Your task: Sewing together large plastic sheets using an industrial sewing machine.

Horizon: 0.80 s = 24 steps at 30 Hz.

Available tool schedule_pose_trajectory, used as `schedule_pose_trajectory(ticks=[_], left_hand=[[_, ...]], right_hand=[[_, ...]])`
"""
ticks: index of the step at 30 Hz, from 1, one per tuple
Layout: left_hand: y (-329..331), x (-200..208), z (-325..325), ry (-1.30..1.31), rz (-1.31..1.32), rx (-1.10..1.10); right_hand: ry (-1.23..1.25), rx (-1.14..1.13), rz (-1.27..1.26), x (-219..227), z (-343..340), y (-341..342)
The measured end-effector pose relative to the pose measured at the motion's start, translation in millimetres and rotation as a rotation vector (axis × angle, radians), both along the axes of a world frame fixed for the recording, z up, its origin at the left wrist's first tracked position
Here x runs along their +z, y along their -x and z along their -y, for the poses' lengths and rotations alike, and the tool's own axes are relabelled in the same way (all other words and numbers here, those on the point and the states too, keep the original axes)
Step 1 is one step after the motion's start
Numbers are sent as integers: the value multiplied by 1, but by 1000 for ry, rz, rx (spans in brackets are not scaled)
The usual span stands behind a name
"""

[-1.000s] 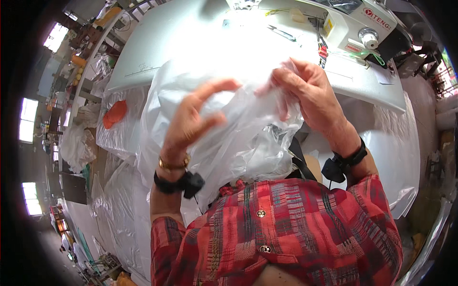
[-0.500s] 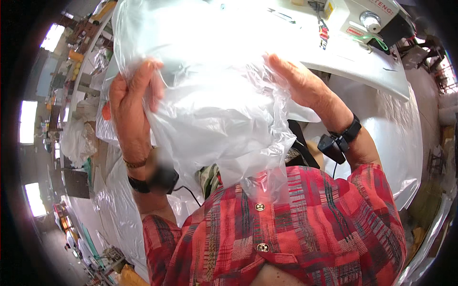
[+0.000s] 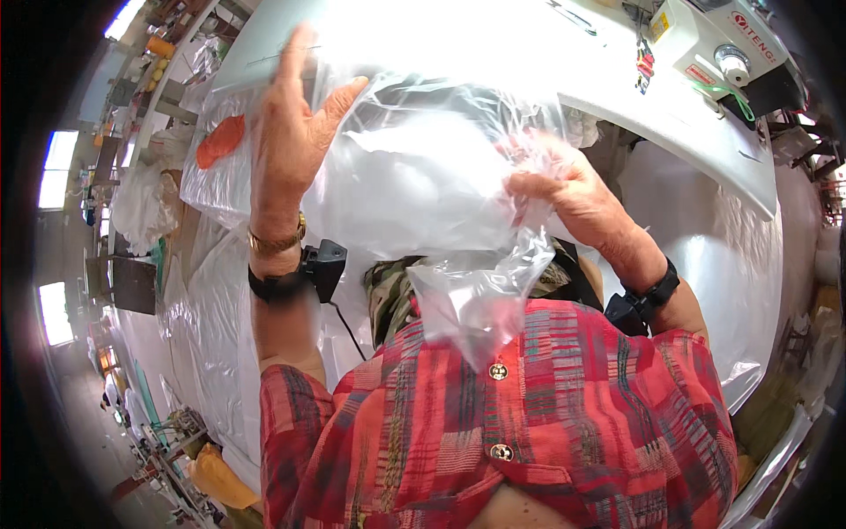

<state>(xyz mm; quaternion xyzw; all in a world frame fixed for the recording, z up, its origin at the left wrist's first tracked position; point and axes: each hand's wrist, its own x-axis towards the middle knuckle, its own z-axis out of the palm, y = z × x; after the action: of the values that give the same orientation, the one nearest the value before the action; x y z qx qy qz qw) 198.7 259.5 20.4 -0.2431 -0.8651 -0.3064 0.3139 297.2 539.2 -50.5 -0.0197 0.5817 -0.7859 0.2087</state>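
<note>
Clear plastic bag (image 3: 414,185) now lifted and spread wide across centre frame, above pale worktop (image 3: 493,35); left hand (image 3: 295,132) raised higher at upper left, fingers splayed against film; right hand (image 3: 573,194) pinching crumpled edge, centre right; hands apart

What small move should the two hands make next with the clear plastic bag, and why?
Probably draw the hands apart to spread the clear plastic bag: the left hand lies flat and open against its side, the right hand pinches its crumpled edge, and a loose end hangs bunched below.
</note>
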Motion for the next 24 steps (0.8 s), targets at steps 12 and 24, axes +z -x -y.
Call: schedule_pose_trajectory(ticks=[12,24], left_hand=[[-111,12,-16,283,589,-768],[-93,-11,-13,-525,1048,-615]], right_hand=[[199,-65,81,-30,-6,2],[-285,-492,-1008,30,-8,-3]])
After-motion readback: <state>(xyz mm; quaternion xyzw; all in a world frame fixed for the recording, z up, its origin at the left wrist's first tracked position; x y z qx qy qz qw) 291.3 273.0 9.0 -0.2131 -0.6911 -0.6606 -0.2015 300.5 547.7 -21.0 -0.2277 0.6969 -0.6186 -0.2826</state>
